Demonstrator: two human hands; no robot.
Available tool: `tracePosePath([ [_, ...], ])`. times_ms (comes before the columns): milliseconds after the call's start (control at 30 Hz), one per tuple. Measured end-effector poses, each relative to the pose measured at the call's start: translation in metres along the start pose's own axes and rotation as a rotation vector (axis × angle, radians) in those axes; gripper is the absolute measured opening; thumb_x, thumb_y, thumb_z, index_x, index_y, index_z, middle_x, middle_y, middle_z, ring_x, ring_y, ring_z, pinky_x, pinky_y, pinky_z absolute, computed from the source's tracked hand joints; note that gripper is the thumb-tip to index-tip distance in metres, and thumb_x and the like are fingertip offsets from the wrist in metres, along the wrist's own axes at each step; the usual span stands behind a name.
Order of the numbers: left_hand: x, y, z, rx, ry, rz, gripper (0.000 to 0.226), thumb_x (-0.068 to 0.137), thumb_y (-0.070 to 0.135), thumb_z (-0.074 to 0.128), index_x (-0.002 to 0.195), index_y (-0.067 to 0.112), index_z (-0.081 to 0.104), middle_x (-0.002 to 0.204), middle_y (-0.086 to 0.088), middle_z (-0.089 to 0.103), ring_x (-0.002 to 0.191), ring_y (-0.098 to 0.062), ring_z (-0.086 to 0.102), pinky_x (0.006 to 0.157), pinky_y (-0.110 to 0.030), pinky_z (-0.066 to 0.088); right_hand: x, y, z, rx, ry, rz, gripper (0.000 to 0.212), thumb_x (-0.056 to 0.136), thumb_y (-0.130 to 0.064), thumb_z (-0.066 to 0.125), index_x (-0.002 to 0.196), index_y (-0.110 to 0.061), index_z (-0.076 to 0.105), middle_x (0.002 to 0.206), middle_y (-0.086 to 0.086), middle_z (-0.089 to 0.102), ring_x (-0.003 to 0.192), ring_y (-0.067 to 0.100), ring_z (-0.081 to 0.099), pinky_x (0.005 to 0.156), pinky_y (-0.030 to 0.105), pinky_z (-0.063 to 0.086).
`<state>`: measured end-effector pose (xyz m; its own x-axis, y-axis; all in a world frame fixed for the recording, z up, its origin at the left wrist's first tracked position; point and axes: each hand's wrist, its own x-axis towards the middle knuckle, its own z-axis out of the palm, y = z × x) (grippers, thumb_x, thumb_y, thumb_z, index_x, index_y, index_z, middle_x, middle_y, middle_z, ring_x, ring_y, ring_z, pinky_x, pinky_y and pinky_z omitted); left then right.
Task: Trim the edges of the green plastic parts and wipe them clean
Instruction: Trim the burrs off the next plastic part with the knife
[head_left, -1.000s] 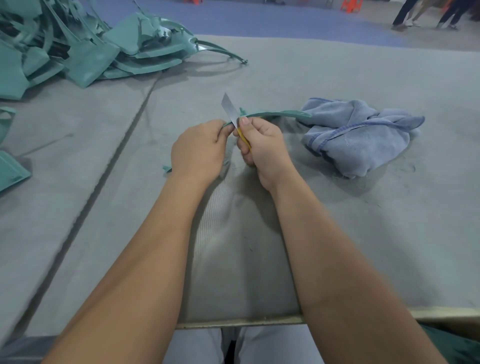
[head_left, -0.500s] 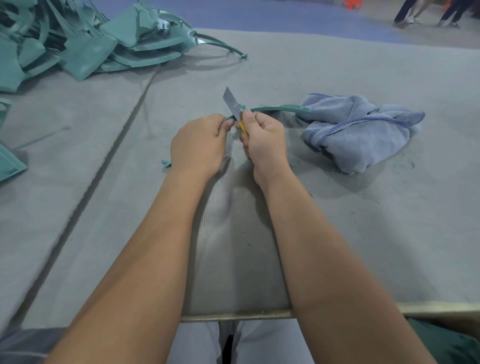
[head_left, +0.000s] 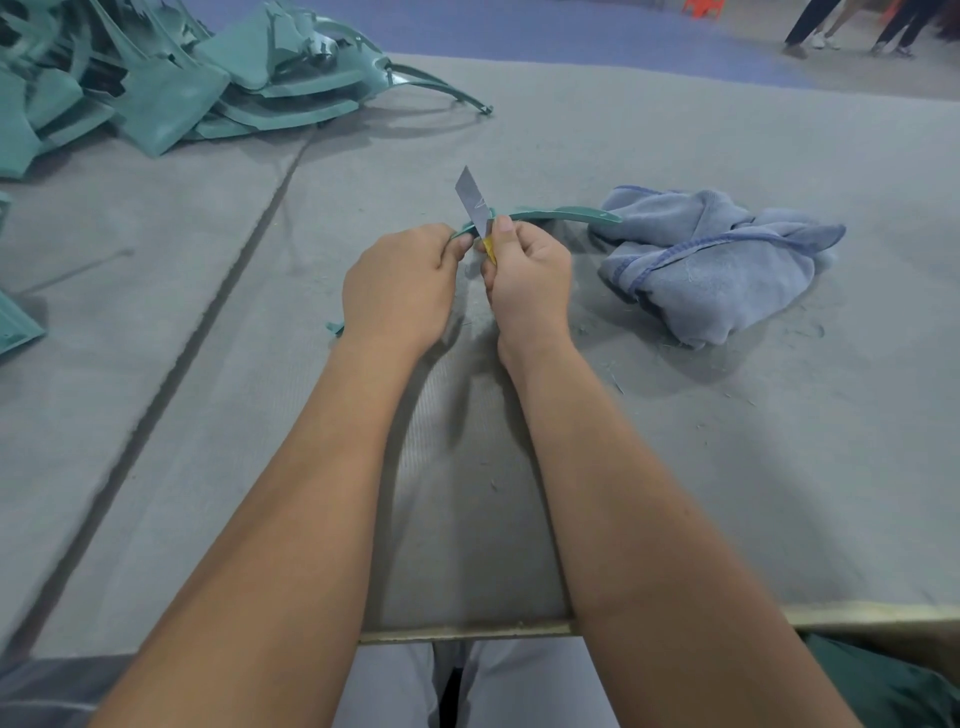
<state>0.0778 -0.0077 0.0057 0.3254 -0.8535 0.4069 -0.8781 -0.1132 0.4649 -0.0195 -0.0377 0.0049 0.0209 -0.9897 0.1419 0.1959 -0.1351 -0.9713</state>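
Observation:
A thin curved green plastic strip (head_left: 561, 214) arcs from my left hand (head_left: 397, 283) toward the blue cloth. My left hand grips the strip's near end, and a short green tip (head_left: 335, 328) pokes out below the hand. My right hand (head_left: 530, 283) grips a yellow-handled knife, thumb on top. Its bare steel blade (head_left: 471, 202) points up and away, lying against the strip's edge just right of my left fingers. A crumpled blue cloth (head_left: 727, 265) lies to the right on the table, close behind the strip's far end.
A heap of green plastic parts (head_left: 171, 78) fills the far left of the grey felt table (head_left: 727, 467). Another green part (head_left: 15, 327) lies at the left edge. Small shavings are scattered near the cloth. People's legs (head_left: 852, 26) stand far back right.
Both hands stay close together over the strip with the blade against it. The blade's tilt shifts slightly; the strip and cloth keep their places.

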Motion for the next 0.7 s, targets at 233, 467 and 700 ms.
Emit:
tracePosePath([
  [233,-0.0038,-0.003,-0.0023,0.022,0.021,0.014,0.038,0.101,0.041,0.039,0.079,0.015,0.055,0.061,0.004,0.041,0.068,-0.027,0.042,0.055,-0.034,0.022,0.0067,0.0005,-0.0062,0.154,0.1,0.081,0.035,0.102,-0.016,0.043,0.067,-0.01,0.045,0.054,0.001,0.034,0.04,0.005,0.026,0.038,0.017,0.023],
  [467,-0.0041,-0.0029,-0.006,0.021,0.036,0.031,0.039,0.101,0.041,0.039,0.077,0.015,0.052,0.065,-0.002,0.046,0.069,-0.029,0.044,0.055,-0.034,0.027,0.0084,0.0006,-0.0082,0.16,0.078,0.101,0.033,0.102,-0.019,0.044,0.07,-0.01,0.048,0.053,0.0,0.034,0.04,0.004,0.025,0.037,0.016,0.023],
  [700,-0.0059,-0.0002,-0.0077,0.042,0.035,0.017,0.039,0.102,0.041,0.039,0.074,0.015,0.049,0.058,0.005,0.038,0.061,-0.024,0.039,0.047,-0.031,0.017,0.0095,0.005,-0.004,0.153,0.139,0.068,0.037,0.101,-0.016,0.045,0.064,-0.012,0.045,0.053,-0.001,0.033,0.046,0.008,0.025,0.041,0.019,0.022],
])
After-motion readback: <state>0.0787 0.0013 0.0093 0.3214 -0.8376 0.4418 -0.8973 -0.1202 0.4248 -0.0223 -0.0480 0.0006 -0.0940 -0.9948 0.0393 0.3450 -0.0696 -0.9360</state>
